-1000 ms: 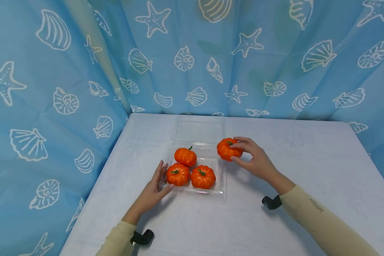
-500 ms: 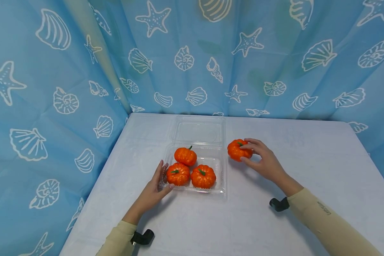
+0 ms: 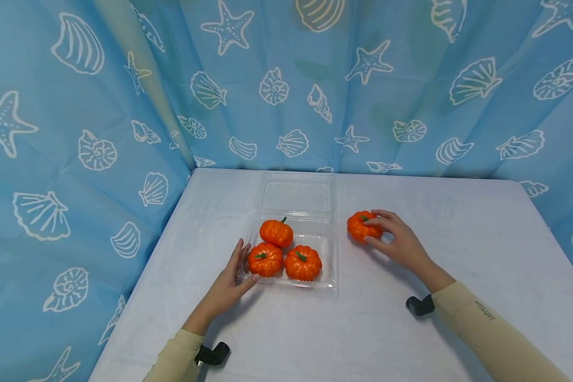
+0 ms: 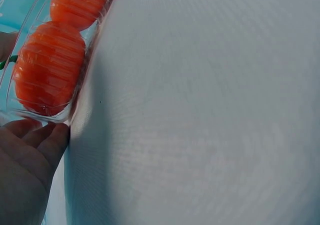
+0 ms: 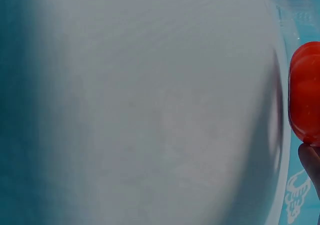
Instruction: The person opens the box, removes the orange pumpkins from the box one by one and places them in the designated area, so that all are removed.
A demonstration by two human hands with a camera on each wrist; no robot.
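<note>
A clear plastic clamshell container [image 3: 331, 254] lies with its lid folded back, holding three small orange pumpkins with green stems: one pumpkin [image 3: 276, 233] at the back, one pumpkin [image 3: 265, 260] at front left and one pumpkin [image 3: 303, 263] at front right. My left hand [image 3: 229, 286] rests at the container's front left corner, fingers fairly straight along its side and thumb by the front rim. To the right of the container, my right hand [image 3: 398, 241] grips another pumpkin [image 3: 358, 228] between thumb and fingers. In the right wrist view this pumpkin [image 5: 306, 92] shows only partly, at the right edge.
The transparent lid [image 3: 296, 196] lies flat behind the container. A white cloth [image 3: 401, 339] covers the table, and a blue curtain [image 3: 248, 116] with shells and starfish hangs along the back and left. Black wrist devices [image 3: 419, 306] stick out from both sleeves.
My right hand has moved the gripped pumpkin rightward, from over the container's right edge to beside it, and slightly toward me. The left hand and the other pumpkins have stayed put.
</note>
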